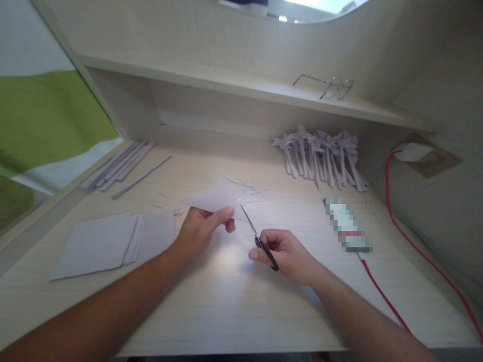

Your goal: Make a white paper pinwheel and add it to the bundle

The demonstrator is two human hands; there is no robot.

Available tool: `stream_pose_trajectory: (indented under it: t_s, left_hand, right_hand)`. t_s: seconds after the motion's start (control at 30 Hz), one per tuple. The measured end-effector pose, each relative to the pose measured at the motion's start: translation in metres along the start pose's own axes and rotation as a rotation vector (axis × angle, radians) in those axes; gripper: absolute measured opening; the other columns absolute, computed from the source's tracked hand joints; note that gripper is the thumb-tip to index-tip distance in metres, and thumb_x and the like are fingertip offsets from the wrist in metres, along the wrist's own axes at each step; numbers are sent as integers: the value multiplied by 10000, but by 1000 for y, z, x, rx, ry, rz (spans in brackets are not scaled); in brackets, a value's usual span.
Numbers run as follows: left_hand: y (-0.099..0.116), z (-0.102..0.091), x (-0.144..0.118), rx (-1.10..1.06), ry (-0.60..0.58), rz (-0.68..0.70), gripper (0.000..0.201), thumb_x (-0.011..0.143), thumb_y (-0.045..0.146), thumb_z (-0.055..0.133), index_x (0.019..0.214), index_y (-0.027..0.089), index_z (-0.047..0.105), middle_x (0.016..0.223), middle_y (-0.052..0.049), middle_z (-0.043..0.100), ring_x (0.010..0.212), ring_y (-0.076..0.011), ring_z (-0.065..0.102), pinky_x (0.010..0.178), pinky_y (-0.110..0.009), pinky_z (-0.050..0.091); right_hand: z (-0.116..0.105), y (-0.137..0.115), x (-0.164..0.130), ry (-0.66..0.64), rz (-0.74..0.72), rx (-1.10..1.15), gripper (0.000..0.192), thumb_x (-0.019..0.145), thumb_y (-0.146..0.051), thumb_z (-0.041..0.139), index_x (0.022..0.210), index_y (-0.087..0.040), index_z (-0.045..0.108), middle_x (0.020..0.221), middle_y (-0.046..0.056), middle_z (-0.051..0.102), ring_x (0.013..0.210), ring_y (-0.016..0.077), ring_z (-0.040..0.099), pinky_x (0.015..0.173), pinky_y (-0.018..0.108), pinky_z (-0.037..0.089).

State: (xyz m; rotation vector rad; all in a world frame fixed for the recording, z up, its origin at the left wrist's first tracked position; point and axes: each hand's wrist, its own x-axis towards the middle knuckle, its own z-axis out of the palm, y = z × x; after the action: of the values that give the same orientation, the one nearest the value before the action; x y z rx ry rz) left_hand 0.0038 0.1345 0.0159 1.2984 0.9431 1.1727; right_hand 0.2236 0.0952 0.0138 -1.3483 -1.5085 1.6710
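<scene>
A white sheet of paper (216, 197), with a pointed left corner, is pinched between the thumb and fingers of my left hand (206, 226) above the desk. My right hand (285, 254) grips black-handled scissors (265, 247), its fingers around the handles. The scissor blades point up and left and meet the paper's right edge; whether they are parted is hard to see. Beyond the paper lie thin paper offcuts (247, 190) in a loose heap. To the left of my left hand, a stack of white paper squares (94, 244) rests on the desk.
Rolled paper sticks (116, 166) lie at the back left. Several paper pinwheels (320, 151) are bunched at the back right. A phone (345, 223) with a red cable (385, 296) lies right of my right hand. Glasses (335, 88) sit on the shelf (226, 83).
</scene>
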Motion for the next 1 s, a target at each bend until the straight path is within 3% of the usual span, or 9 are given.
stream_pose_trajectory:
  t_s: [0.17, 0.63, 1.0]
  left_hand:
    - [-5, -2, 2, -36, 64, -4, 261, 888, 284, 712, 653, 175, 681, 666, -11, 672, 700, -172, 616, 739, -306, 485]
    - [6, -1, -3, 176, 34, -19, 328, 869, 338, 700, 580, 188, 663, 656, -11, 701, 730, -175, 648, 802, -292, 485]
    - [8, 1, -1, 198, -27, -29, 327, 855, 347, 692, 569, 190, 662, 641, -13, 694, 704, -180, 642, 784, -299, 491]
  right_hand:
    - [1, -1, 0, 6, 12, 1, 502, 730, -543, 839, 638, -191, 493, 575, -75, 394, 548, 84, 313, 514, 264, 198]
    - [-1, 4, 0, 10, -9, 14, 486, 746, -532, 835, 651, -190, 503, 577, -74, 399, 547, 86, 315, 513, 267, 215]
    - [0, 2, 2, 9, -5, 37, 492, 733, -542, 840, 655, -195, 500, 569, -76, 407, 537, 86, 319, 503, 264, 208]
